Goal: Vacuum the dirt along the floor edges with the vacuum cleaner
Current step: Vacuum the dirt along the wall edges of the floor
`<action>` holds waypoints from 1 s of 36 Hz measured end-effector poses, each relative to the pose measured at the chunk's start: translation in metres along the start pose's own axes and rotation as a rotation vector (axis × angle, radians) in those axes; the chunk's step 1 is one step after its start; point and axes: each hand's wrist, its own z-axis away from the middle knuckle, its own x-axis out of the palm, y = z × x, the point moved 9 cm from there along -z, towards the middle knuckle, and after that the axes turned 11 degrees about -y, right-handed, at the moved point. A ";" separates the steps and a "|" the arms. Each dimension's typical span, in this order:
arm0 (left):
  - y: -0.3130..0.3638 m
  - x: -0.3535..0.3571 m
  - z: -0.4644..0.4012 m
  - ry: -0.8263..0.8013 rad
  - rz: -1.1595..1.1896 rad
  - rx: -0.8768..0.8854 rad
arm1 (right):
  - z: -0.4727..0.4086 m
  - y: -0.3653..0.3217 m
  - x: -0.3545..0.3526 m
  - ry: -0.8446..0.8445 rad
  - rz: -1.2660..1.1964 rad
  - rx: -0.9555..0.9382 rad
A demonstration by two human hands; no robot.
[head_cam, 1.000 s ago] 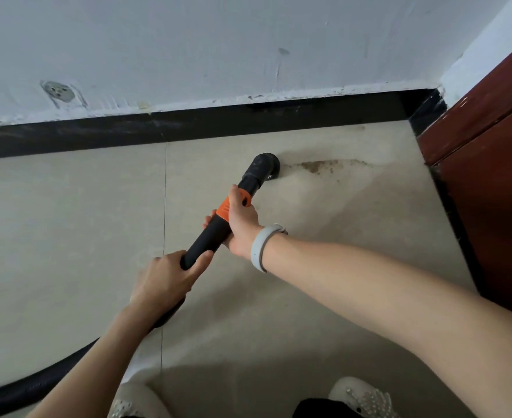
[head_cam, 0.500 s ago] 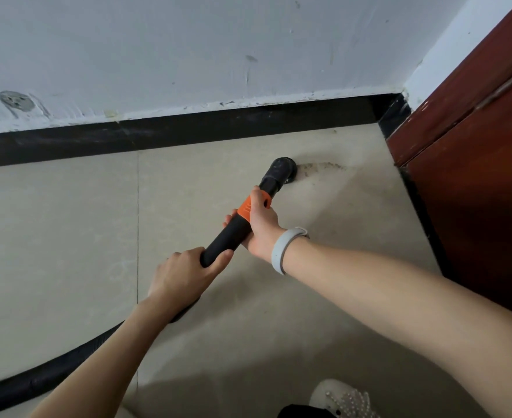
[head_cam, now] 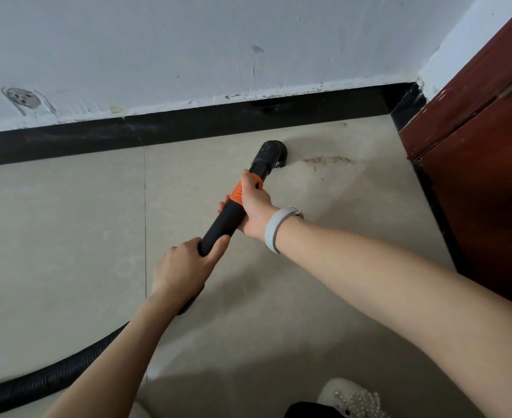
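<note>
A black vacuum wand (head_cam: 227,217) with an orange collar (head_cam: 237,193) ends in a round black nozzle (head_cam: 270,153) set on the beige tile floor (head_cam: 67,236). A thin brown streak of dirt (head_cam: 330,160) lies just right of the nozzle, a short way out from the black baseboard (head_cam: 188,126). My right hand (head_cam: 254,206) grips the wand at the orange collar; a grey band is on that wrist. My left hand (head_cam: 185,268) grips the wand lower down, where the ribbed black hose (head_cam: 46,380) begins.
A white wall (head_cam: 218,40) rises above the baseboard. A dark red wooden door or cabinet (head_cam: 490,176) closes off the right side and meets the wall at the corner. A white beaded shoe (head_cam: 351,398) shows at the bottom edge. The hose trails off to the lower left.
The nozzle sits a little left of the dirt streak now, where half a second ago it touched the streak's end. Both hands keep their grip on the wand.
</note>
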 end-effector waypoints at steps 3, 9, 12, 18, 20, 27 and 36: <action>-0.013 -0.006 0.005 0.011 0.033 -0.027 | -0.006 0.008 0.014 -0.046 0.039 0.041; -0.054 -0.019 0.024 0.084 0.131 -0.129 | -0.021 0.039 0.055 -0.124 0.117 0.100; -0.076 -0.027 0.034 0.121 0.173 -0.205 | -0.022 0.055 0.078 -0.167 0.160 0.139; -0.096 -0.032 0.042 0.147 0.160 -0.236 | -0.022 0.071 0.099 -0.193 0.199 0.136; -0.091 -0.029 0.040 0.135 0.129 -0.220 | -0.021 0.070 0.091 -0.175 0.177 0.121; -0.048 -0.002 0.037 0.012 -0.059 -0.079 | 0.000 0.063 0.023 -0.028 -0.025 0.038; 0.011 0.019 0.025 -0.105 -0.216 0.108 | 0.025 0.039 -0.041 0.158 -0.149 -0.084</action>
